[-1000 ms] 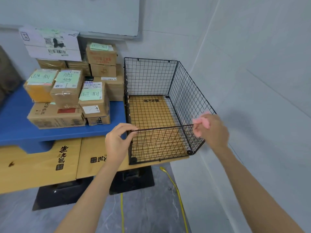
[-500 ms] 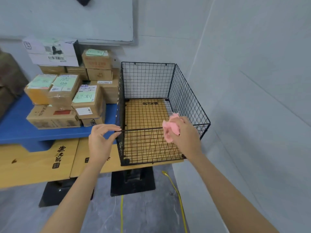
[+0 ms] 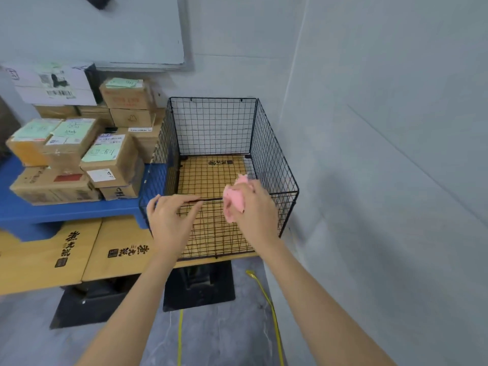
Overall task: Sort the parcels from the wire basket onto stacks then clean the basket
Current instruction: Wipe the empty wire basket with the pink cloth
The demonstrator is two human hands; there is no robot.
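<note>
The black wire basket (image 3: 274,154) stands with nothing in it at the right end of the wooden table, close to the wall. My left hand (image 3: 171,223) pinches the basket's near top rim. My right hand (image 3: 253,210) is closed around a crumpled pink cloth (image 3: 235,200) and presses it against the same rim, just right of my left hand. Stacks of cardboard parcels (image 3: 79,154) with green and white labels sit on the blue platform to the left of the basket.
The wooden table (image 3: 87,252) bears black printed characters and ends just under the basket. A grey wall (image 3: 383,154) runs close along the right. Yellow cables (image 3: 266,297) trail on the floor below, beside black table bases (image 3: 200,283). A whiteboard (image 3: 118,30) hangs behind.
My right hand has slid the pink cloth leftward along the near rim, from the right corner towards the middle. My left hand keeps its pinch on the rim.
</note>
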